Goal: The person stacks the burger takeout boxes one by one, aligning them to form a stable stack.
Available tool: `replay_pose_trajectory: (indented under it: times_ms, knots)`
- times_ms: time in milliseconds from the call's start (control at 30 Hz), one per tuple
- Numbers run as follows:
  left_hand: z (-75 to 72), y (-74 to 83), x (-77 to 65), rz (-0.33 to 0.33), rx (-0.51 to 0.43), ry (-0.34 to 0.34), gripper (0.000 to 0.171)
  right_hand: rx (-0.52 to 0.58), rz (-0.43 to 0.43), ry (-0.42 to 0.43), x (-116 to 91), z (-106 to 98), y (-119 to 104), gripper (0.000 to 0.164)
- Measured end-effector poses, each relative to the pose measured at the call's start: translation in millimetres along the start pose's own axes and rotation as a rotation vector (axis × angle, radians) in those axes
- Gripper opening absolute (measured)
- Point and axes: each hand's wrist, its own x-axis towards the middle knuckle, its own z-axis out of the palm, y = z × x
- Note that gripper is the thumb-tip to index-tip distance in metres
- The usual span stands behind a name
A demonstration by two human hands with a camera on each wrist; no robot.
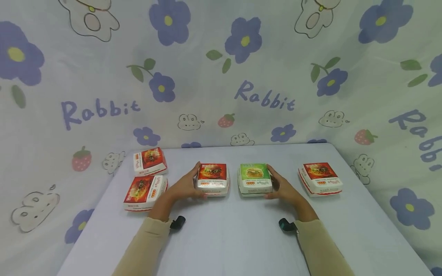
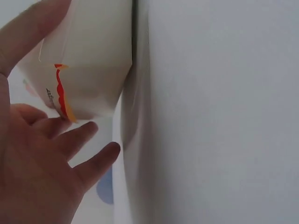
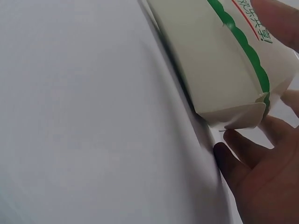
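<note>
Near the middle of the table, my left hand grips a red-topped burger box from its left side, thumb at the front and fingers toward the back. To its right, my right hand holds a green-topped burger box by its right side in the same manner. A small gap separates the two boxes. The left wrist view shows the white side of the red box between thumb and fingers. In the right wrist view, the green-trimmed box sits at the tabletop; whether it touches is unclear.
Two red-topped burger boxes stand at the left, one farther back and one nearer, close to my left forearm. Another red-topped box stands on the right. A patterned cloth hangs behind the white table.
</note>
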Motion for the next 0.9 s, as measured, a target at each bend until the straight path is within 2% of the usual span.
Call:
replay_pose_trajectory:
  times_ms: [233,567,900]
  knots:
    - [-1.2,0.7,-6.7,-0.033,-0.025,0.032,0.141,-0.054,-0.008,0.035,0.3,7.6,-2.5,0.128]
    - [-4.4,3.6,-18.7,0.024,-0.132,0.119,0.13,-0.091,0.026,0.034,-0.8,16.7,-6.7,0.124]
    - [-7.0,15.3,-19.0,0.041,-0.192,0.162,0.126,-0.153,0.054,0.091,1.6,29.8,-10.2,0.122]
